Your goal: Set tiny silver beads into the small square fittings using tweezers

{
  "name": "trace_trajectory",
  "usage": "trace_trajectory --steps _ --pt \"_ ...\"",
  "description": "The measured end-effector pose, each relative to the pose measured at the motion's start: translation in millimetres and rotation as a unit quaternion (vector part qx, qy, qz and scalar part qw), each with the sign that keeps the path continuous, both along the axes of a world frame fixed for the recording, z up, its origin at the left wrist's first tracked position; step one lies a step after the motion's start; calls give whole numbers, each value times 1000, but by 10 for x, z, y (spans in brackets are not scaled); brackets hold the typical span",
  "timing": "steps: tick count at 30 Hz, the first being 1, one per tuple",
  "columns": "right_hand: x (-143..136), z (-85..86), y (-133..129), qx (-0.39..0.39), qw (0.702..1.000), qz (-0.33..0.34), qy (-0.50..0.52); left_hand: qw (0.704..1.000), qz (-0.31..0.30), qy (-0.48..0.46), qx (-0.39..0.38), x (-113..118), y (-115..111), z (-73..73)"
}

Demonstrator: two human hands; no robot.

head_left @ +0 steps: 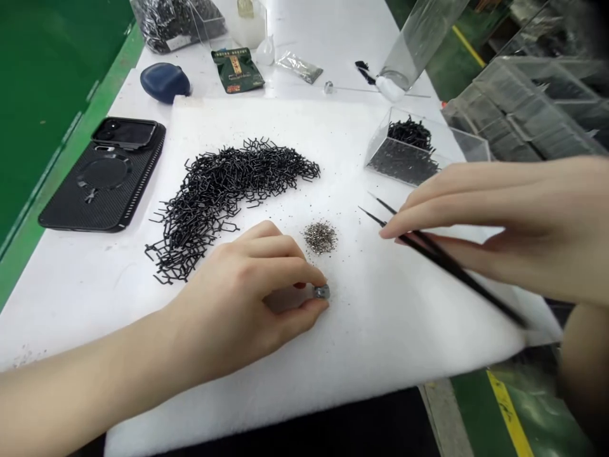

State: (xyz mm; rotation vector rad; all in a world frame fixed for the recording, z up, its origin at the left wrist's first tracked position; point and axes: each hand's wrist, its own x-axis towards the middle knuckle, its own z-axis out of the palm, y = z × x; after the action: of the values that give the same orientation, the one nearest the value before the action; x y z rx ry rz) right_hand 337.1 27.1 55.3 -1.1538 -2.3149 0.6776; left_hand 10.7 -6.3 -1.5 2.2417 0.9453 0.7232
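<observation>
Between the thumb and fingers of my left hand (257,285) is a small round grey metal piece (322,291), pinched just above or on the white foam sheet (380,324). My right hand (495,222) grips black tweezers (442,257), their two tips apart with nothing visible between them. Just beyond my left fingertips lies a little heap of tiny metallic bits (320,237). A curved pile of thin, bent black pieces (233,184) spreads behind my left hand.
Close to my right hand stands a clear box (402,158) holding more black pieces. A phone (104,174) lies at the left, with a dark blue rounded object (165,82) behind it. Farther back are a green packet (236,70) and a clear tube (419,47).
</observation>
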Motion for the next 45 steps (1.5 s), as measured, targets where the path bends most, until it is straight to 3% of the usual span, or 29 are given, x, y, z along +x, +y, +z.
trace_trajectory --steps 3,6,13,19,24,26,28,31,34,37,41,45 --pt "91 -95 -142 59 991 76 -96 1000 -8 -10 7 -10 15 -19" --pt "112 -146 -204 48 989 82 -116 1000 -7 -24 9 -11 22 -23" --pt "105 -156 36 43 992 -21 -115 995 41 -83 -20 13 2 25" --pt "130 -212 166 4 996 -15 -87 987 72 -118 -85 13 66 89" --pt "-137 68 136 29 996 -84 10 933 101 -239 -251 41 137 133" --pt "-372 146 128 -23 979 -117 168 910 111 -265 -298 31 164 130" --pt "-603 141 135 -68 955 -93 272 897 119 -275 -326 11 192 117" --pt "-811 -18 153 -83 931 -65 349 875 121 -304 -356 -5 220 100" --pt "-824 -242 146 -76 923 -65 372 833 115 -353 -411 20 212 110" --pt "-761 -394 131 -20 935 -49 350 787 125 -393 -460 58 182 130" --pt "-725 -440 134 40 949 6 314 763 123 -418 -478 76 169 132" --pt "-754 -401 78 115 960 11 254 752 139 -420 -488 79 186 139"
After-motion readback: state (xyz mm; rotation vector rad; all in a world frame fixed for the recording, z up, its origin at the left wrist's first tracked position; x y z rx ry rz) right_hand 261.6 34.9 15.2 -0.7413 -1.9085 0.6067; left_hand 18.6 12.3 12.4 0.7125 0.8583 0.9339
